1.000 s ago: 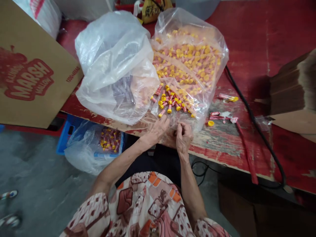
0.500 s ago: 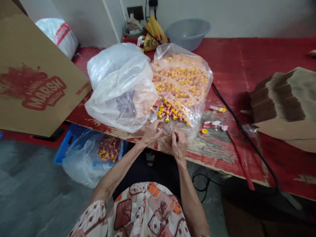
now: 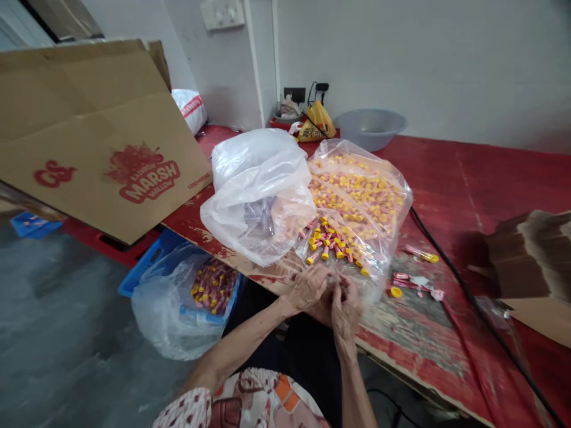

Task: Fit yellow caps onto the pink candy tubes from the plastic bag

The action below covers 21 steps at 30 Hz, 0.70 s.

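My left hand [image 3: 311, 286] is at the table's front edge, its fingers bent and closed toward my right hand [image 3: 346, 304]. The right hand is also closed, thumb and fingers pinched together. Whatever lies between the fingertips is too small and blurred to make out. Just beyond them is a clear plastic bag [image 3: 392, 229] full of small pink tubes with yellow caps. Several loose capped tubes [image 3: 328, 241] spill from its mouth. To the left, an open milky plastic bag [image 3: 254, 172] holds clear empty-looking tubes [image 3: 260, 215].
A carton [image 3: 89, 125] leans at left. Below it, a blue crate [image 3: 156, 257] holds a bag of capped tubes [image 3: 214, 288]. A basin [image 3: 371, 128] stands behind. At right are a black cable [image 3: 450, 267], a yellow cap [image 3: 396, 292], torn wrappers and brown cardboard [image 3: 535, 261].
My hands have come together; they were apart before the loose tubes. The view has tilted up and turned left, so the table's things appear lower and farther right.
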Each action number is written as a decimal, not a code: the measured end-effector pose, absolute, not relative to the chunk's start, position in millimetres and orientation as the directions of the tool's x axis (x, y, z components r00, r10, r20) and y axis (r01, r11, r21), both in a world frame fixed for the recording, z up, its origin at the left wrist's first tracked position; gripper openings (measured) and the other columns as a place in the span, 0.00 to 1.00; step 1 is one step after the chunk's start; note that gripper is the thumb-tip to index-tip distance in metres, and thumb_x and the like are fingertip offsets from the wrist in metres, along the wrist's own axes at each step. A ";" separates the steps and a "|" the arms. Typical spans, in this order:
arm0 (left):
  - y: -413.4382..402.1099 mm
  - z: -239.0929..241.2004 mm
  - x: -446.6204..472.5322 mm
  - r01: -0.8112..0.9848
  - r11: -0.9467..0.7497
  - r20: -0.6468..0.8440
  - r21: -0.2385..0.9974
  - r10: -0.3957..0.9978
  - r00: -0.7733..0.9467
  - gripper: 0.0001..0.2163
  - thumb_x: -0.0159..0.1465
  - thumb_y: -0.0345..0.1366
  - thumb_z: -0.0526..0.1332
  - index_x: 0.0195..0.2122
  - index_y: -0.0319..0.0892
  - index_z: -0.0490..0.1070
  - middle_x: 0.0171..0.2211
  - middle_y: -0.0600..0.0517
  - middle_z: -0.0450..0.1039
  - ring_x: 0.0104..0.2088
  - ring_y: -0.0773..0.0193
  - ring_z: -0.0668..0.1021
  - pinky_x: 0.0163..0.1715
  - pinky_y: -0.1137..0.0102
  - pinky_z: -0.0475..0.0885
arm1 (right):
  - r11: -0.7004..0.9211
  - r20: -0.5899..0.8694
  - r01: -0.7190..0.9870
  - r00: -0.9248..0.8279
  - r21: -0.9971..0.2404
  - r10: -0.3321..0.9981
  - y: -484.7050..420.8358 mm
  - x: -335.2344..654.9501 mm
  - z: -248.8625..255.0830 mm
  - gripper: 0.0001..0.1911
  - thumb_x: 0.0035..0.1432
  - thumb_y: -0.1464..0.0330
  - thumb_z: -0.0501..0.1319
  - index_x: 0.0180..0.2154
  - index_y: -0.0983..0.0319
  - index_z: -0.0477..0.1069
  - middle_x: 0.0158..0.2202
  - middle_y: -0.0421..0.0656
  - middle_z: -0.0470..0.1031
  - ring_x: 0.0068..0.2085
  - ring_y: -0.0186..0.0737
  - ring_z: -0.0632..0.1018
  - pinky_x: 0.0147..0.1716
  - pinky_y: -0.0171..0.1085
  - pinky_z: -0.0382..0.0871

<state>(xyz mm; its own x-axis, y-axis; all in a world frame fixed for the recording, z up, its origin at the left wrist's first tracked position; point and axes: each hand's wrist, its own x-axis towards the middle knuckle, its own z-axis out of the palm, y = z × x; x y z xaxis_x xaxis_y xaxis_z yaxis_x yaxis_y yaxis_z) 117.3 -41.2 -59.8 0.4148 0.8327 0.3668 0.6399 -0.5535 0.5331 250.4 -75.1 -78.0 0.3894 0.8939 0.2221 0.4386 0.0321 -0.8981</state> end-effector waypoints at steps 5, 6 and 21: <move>-38.1 -58.6 114.3 0.634 -0.547 0.370 0.547 0.837 0.403 0.09 0.74 0.32 0.54 0.47 0.45 0.74 0.44 0.46 0.79 0.49 0.54 0.82 0.52 0.58 0.79 | 0.067 0.271 0.500 0.348 -0.863 0.898 -74.1 251.2 -76.3 0.25 0.69 0.48 0.53 0.45 0.58 0.78 0.43 0.51 0.83 0.43 0.51 0.82 0.47 0.48 0.75; -38.0 -58.3 114.6 0.630 -0.547 0.374 0.552 0.837 0.399 0.09 0.75 0.32 0.54 0.46 0.46 0.74 0.43 0.46 0.79 0.48 0.54 0.82 0.53 0.58 0.79 | 0.071 0.276 0.507 0.342 -0.859 0.898 -74.0 251.4 -76.2 0.25 0.69 0.48 0.52 0.45 0.58 0.78 0.43 0.51 0.83 0.43 0.51 0.82 0.47 0.48 0.75; -39.7 -61.2 117.9 0.203 -0.337 0.306 0.919 0.937 0.169 0.09 0.70 0.34 0.57 0.46 0.43 0.75 0.44 0.47 0.81 0.43 0.59 0.81 0.48 0.65 0.77 | 0.085 0.293 0.538 0.314 -0.839 0.903 -73.6 252.6 -79.0 0.18 0.71 0.59 0.54 0.47 0.61 0.79 0.45 0.50 0.83 0.46 0.46 0.81 0.50 0.44 0.76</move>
<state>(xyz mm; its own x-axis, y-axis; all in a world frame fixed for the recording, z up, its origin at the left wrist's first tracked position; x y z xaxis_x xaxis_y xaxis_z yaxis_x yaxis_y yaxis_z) 117.9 -39.7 -61.2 0.1693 0.9369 0.3058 0.2033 -0.3368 0.9194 252.6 -73.6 -79.0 0.3143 0.9031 0.2926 0.5378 0.0846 -0.8388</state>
